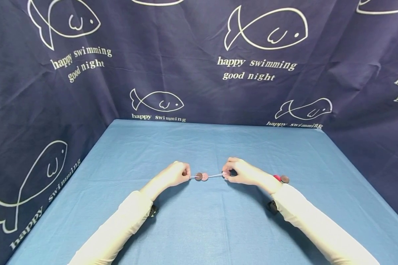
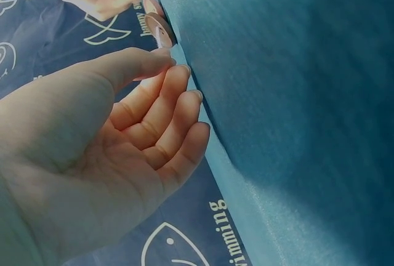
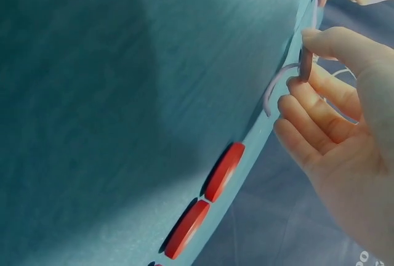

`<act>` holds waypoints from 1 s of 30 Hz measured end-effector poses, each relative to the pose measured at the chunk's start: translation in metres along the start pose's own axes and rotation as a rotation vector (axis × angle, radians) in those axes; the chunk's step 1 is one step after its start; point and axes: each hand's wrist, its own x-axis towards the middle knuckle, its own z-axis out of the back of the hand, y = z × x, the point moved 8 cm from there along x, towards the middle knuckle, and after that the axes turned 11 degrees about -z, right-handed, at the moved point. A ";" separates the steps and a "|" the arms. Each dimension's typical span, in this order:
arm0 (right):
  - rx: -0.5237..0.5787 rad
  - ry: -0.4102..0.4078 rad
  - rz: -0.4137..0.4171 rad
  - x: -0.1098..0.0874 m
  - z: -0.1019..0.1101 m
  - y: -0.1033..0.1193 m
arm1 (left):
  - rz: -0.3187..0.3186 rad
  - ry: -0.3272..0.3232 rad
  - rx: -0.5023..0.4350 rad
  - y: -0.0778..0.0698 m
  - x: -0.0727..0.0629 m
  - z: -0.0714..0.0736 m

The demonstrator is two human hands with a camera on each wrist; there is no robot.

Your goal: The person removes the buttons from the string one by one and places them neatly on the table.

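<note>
My left hand [image 1: 177, 173] pinches one end of a pale string [image 1: 215, 175] between thumb and forefinger. On the string, close to that hand, a dark brown button [image 1: 198, 176] and a pink button [image 1: 204, 176] sit side by side. At the other end, my right hand [image 1: 240, 172] pinches a brownish-pink button [image 3: 305, 64] by its edges with thumb and fingertips. The string runs to this button, and a short loose tail [image 3: 269, 93] curves out from its far side in the right wrist view. Between the hands the string is stretched nearly straight.
By my right forearm, a red button [image 1: 277, 177] and a brown button [image 1: 285, 179] lie on the blue tablecloth [image 1: 199, 228]. The right wrist view shows red buttons [image 3: 225, 172] in a row. Dark blue fish-print curtains [image 1: 199, 73] enclose the table's back and sides.
</note>
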 end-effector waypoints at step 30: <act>-0.022 -0.040 0.008 -0.014 0.010 -0.013 | -0.008 -0.006 0.010 0.000 0.001 0.000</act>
